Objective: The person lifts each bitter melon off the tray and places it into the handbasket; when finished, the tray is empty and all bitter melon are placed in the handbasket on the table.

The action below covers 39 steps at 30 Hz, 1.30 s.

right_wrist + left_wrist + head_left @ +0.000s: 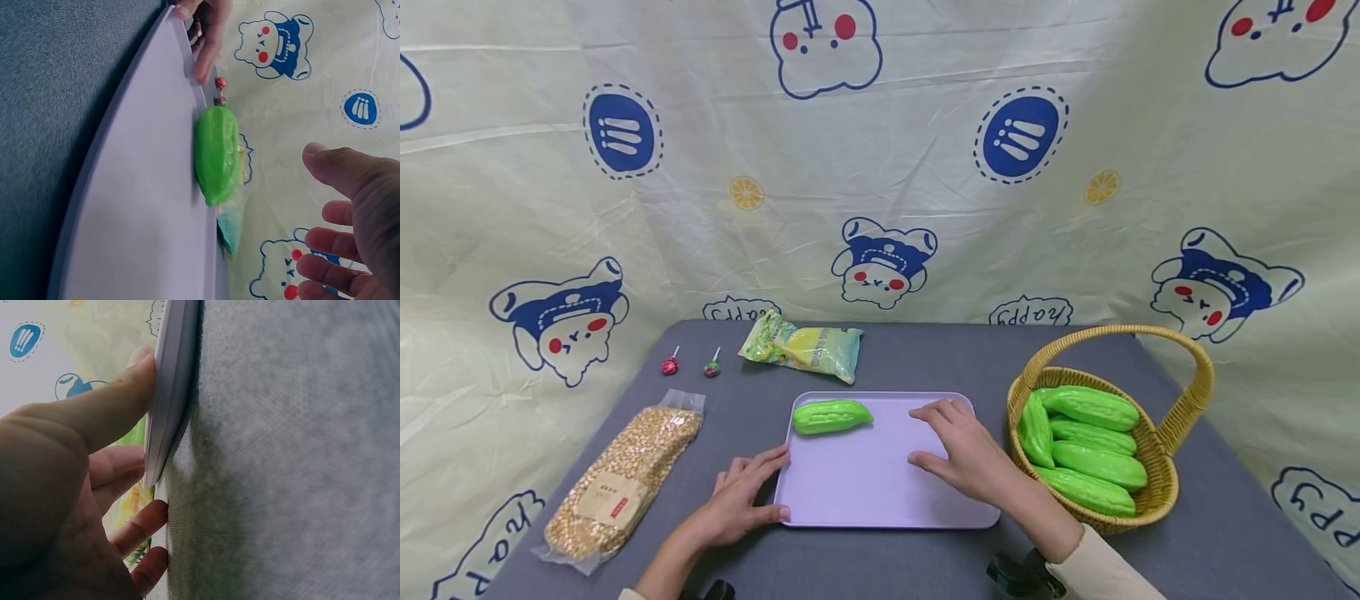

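A pale purple tray (887, 492) lies on the table with one green bitter melon (832, 417) at its back left. My left hand (741, 492) touches the tray's left rim with thumb and fingertips; in the left wrist view, the thumb (119, 394) rests against the tray edge (169, 387). Over the right half of the tray hovers my right hand (958, 450), fingers spread and holding nothing. The right wrist view shows its fingers apart from the bitter melon (215, 156). At the right stands a wicker basket (1165, 492) holding several more bitter melons (1097, 462).
A clear bag of yellow kernels (625, 487) lies at the left. Behind it are a red lollipop (670, 365) and a green-and-red one (712, 367). A green-yellow packet (805, 347) lies behind the tray. The basket's tall handle (1195, 392) arches upward.
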Available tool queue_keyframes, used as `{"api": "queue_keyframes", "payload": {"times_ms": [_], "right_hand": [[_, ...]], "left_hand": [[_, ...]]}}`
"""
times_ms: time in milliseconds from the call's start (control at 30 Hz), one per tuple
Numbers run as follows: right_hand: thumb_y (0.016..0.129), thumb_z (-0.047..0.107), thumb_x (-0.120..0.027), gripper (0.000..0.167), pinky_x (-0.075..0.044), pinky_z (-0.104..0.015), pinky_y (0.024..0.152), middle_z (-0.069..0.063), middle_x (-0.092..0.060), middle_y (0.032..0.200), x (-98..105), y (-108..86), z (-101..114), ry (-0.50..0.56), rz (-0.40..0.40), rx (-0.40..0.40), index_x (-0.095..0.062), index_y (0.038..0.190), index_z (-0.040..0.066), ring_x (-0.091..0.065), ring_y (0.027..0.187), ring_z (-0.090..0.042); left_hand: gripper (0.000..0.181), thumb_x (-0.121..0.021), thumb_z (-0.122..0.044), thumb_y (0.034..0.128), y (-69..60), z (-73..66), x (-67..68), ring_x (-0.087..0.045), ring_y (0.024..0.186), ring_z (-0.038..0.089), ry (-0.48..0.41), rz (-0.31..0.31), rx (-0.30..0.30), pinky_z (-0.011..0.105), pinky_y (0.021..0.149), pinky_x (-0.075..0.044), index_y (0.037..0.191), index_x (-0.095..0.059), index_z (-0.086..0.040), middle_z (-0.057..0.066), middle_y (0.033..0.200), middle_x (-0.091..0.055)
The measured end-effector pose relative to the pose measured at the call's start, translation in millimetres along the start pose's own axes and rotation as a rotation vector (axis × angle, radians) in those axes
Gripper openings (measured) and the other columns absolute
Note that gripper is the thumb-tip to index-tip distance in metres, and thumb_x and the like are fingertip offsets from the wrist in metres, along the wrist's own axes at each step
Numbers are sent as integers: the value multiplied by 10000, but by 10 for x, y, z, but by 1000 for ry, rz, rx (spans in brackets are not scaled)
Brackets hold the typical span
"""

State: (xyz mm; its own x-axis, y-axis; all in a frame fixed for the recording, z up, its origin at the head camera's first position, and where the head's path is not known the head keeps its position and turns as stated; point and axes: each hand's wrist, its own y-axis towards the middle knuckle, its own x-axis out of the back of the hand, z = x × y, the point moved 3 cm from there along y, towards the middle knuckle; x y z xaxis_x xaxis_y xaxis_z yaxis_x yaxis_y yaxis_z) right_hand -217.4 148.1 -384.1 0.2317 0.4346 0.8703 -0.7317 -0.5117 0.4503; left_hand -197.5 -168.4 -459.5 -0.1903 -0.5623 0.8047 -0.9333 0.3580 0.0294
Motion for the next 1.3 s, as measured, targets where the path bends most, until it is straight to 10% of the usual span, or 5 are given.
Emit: {"api": "queue_keyframes", "payload": {"times_ms": [1300], "right_hand": [[795,356,-736,533,-450,-385,883,-91,-609,1124,-809,663,136,52,145,-55,-588,1216,65,-526,1038,-255]], "left_hand": [[728,-745,-388,753,7,7,-9,-384,1085,198,-2,-3,1,340,789,-234,1379,-485,-123,16,1496,-394]]}}
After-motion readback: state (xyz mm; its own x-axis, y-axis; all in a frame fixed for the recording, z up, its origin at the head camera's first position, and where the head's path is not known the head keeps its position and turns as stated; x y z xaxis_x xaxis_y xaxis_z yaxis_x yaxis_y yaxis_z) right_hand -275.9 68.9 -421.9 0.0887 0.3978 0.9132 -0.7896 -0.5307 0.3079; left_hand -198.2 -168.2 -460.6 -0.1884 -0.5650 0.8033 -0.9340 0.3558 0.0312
